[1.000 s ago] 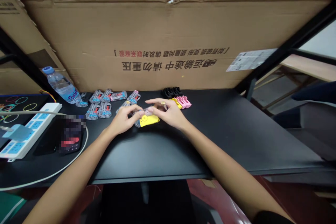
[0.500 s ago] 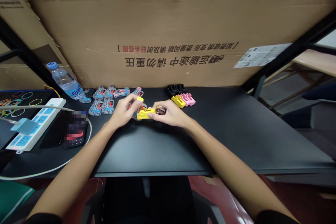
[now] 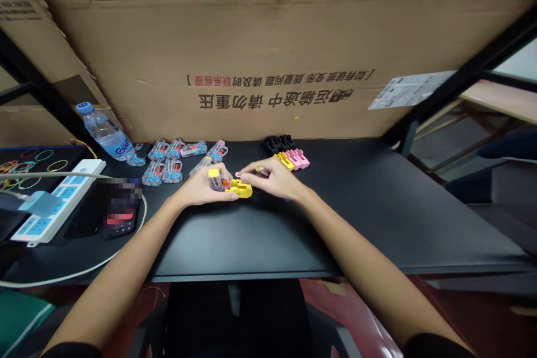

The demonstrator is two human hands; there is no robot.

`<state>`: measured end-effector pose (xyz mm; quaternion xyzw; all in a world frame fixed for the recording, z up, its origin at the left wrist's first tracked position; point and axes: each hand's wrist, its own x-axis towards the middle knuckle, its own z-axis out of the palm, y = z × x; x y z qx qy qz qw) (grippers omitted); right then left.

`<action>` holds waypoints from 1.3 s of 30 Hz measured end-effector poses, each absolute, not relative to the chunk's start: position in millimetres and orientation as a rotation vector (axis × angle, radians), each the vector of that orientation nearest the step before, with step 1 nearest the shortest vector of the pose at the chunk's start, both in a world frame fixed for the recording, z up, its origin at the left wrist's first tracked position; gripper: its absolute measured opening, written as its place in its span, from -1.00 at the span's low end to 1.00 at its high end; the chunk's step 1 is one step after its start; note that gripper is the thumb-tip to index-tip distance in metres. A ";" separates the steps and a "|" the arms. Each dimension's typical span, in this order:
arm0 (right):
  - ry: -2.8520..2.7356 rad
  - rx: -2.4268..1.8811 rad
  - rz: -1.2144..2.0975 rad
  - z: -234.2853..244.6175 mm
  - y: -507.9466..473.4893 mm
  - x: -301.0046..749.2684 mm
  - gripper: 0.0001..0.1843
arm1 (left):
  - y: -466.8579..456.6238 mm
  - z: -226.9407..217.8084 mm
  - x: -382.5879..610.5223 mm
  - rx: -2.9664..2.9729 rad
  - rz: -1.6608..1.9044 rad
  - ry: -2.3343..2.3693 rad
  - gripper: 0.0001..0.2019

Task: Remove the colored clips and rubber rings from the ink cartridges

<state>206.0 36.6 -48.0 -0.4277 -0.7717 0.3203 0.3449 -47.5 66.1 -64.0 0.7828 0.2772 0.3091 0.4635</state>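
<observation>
Just above the black tabletop (image 3: 335, 235), the left hand (image 3: 197, 190) grips a small clear-and-yellow plastic clip (image 3: 230, 183) — probably light and stiff, best held by its yellow body — while the right hand (image 3: 274, 180) curls just beside it, any hold too small to tell.

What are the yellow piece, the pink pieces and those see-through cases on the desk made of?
The yellow piece and pink pieces look like moulded plastic, with even colour and a smooth, slightly glossy surface. The see-through cases look like clear plastic, since coloured parts show through them, though the look alone can't fully settle that.
</observation>
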 end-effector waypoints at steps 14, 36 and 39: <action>-1.442 -1.086 1.144 -44.5 33.5 196.0 -0.34 | 71.8 -77.4 -45.2 2.001 0.711 0.689 -0.57; -1.495 -1.216 0.893 -62.9 26.4 167.8 -0.41 | 72.4 -74.8 -46.8 2.200 0.728 0.669 -0.61; -1.519 -1.228 0.658 -68.0 22.9 160.1 -0.34 | 70.0 -72.7 -43.8 2.290 0.738 0.655 -0.68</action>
